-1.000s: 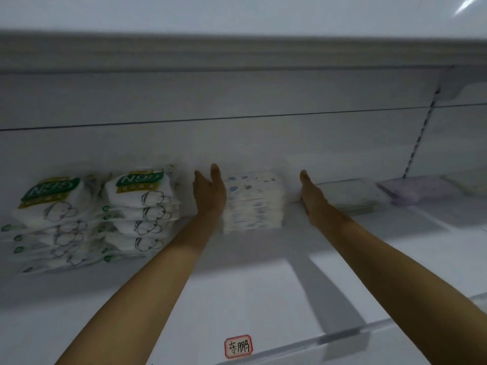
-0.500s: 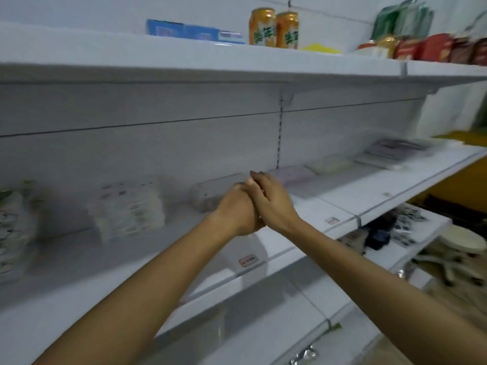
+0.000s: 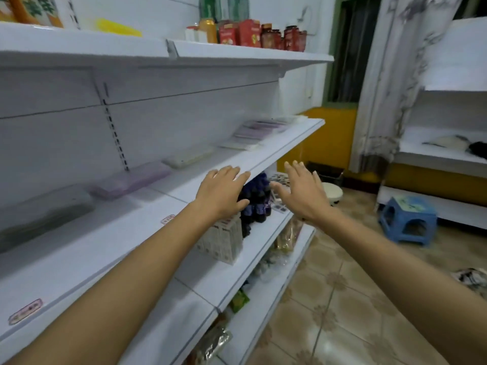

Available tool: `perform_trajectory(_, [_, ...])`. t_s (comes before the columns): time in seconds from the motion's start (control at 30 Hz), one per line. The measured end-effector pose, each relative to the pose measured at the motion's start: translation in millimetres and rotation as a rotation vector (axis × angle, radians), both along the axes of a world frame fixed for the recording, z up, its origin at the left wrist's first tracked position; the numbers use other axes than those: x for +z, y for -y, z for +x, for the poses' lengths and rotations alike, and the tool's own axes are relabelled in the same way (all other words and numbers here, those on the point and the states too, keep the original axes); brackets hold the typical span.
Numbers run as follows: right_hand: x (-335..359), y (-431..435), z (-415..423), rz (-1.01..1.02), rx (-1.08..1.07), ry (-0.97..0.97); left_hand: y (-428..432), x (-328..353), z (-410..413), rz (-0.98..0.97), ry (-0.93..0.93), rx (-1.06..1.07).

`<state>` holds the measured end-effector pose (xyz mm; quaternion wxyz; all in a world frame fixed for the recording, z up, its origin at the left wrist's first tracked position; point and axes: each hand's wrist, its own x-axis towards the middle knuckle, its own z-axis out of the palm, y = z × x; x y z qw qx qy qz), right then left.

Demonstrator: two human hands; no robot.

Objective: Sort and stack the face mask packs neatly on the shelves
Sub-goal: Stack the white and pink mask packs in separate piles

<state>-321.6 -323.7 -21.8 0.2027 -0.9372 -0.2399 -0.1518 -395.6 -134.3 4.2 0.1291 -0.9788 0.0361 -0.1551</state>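
Flat face mask packs lie in a row along the white middle shelf [image 3: 287, 143]: a grey-green pack [image 3: 44, 214] at far left, a lilac pack [image 3: 131, 179], a pale pack [image 3: 188, 158], a white pack [image 3: 238, 145] and purple packs [image 3: 259, 129] towards the far end. My left hand [image 3: 221, 192] hovers with fingers spread over the shelf's front edge, holding nothing. My right hand [image 3: 301, 192] is stretched out flat in the air past the edge, empty too. Neither hand touches a pack.
Below the mask shelf stand white boxes [image 3: 224, 242] and dark purple bottles [image 3: 257, 200]. The top shelf carries red boxes and jars [image 3: 261, 34]. A blue plastic stool [image 3: 407, 219] and a second white shelf unit [image 3: 445, 154] stand on the tiled floor at right.
My view has swung right along the shelf. My hands left the white pack stack, met together half a second ago, and are now apart with fingers spread near the shelf edge.
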Motion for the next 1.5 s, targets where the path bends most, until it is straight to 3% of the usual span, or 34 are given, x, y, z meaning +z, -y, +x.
perform_trajectory(0.2, [9, 21, 64, -0.118, 0.006, 0.141, 29, -7, 89, 0.012, -0.013, -0.014])
perform_trajectory(0.37, [14, 35, 154, -0.215, -0.017, 0.129, 16, -10, 181, -0.026, -0.016, 0.016])
perform_trajectory(0.67, [32, -7, 304, -0.351, 0.005, 0.268, 20, 1, 360, -0.025, 0.043, -0.019])
perform_trajectory(0.87, [33, -7, 397, -0.33, 0.004, 0.179, -14, 9, 431, -0.181, 0.048, 0.045])
perform_trajectory(1.2, [20, -66, 523, -0.362, 0.29, 0.257, -23, -6, 525, -0.056, 0.076, 0.275])
perform_trajectory(1.5, [17, -61, 633, -0.392, 0.564, 0.293, 11, -4, 596, -0.07, 0.069, 0.548])
